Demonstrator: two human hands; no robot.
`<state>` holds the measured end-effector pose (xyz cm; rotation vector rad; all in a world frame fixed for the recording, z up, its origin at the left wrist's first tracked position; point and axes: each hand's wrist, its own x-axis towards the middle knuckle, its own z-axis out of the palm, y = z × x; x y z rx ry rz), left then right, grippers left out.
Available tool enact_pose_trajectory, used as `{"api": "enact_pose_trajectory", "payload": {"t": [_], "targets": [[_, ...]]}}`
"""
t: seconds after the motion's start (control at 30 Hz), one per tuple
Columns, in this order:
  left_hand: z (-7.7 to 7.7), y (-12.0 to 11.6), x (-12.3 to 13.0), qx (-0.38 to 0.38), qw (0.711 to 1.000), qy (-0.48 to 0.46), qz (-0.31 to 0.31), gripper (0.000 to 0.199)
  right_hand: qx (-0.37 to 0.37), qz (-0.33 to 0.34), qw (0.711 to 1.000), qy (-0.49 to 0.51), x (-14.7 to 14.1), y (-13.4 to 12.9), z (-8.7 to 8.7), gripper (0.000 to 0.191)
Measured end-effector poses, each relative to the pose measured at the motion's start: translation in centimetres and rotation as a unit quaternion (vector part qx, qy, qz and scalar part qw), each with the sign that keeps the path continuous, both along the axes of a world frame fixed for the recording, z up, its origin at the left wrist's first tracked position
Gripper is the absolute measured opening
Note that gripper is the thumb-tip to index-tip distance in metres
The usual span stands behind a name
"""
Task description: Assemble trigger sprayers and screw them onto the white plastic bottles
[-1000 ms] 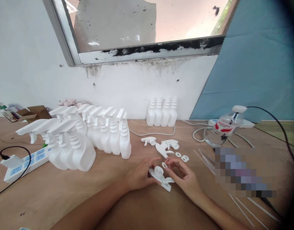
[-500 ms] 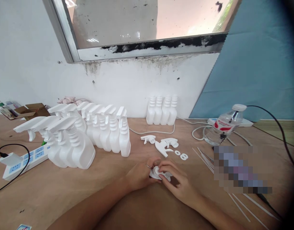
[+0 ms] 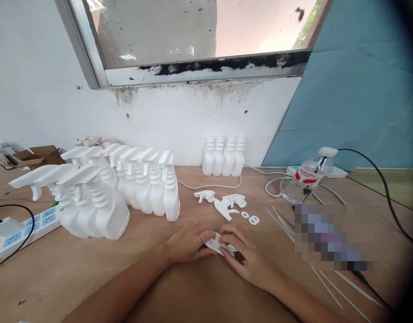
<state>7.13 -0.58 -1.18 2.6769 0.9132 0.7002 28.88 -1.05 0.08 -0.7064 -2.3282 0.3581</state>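
Note:
A small white spray-head part is held low over the table between both hands. My left hand, with a ring on one finger, pinches its left end. On the right end, the fingers and thumb of my right hand are closed, partly covering it. Just beyond the hands lie white trigger pieces, another trigger head and small white rings.
Several white spray bottles with heads stand at the left beside a power strip. Headless bottles stand by the wall. A clear water bottle, thin white tubes and a blurred object are at the right.
The view has shifted slightly, moving the scene left. The round opening on the held part no longer shows, and my left fingers lie further over it.

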Motion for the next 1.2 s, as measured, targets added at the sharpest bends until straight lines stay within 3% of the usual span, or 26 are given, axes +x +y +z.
{"api": "enact_pose_trajectory", "payload": {"t": [0.17,0.53,0.97,1.2], "targets": [[0.1,0.1,0.0,0.047,0.998,0.036,-0.015,0.033,0.011,0.012,1.0,-0.025,0.1,0.0,0.1,0.027],[-0.2,0.2,-0.1,0.041,0.999,0.01,-0.028,0.034,-0.057,0.018,0.998,0.015,0.0,-0.1,-0.6,0.034],[-0.3,0.0,0.1,0.051,0.998,0.002,-0.034,0.033,-0.027,0.011,0.998,0.047,-0.1,-0.2,-1.2,0.029],[-0.3,-0.1,0.2,0.071,0.997,0.014,-0.019,0.034,-0.047,-0.008,0.998,0.041,0.1,-0.2,-1.3,0.02]]}}
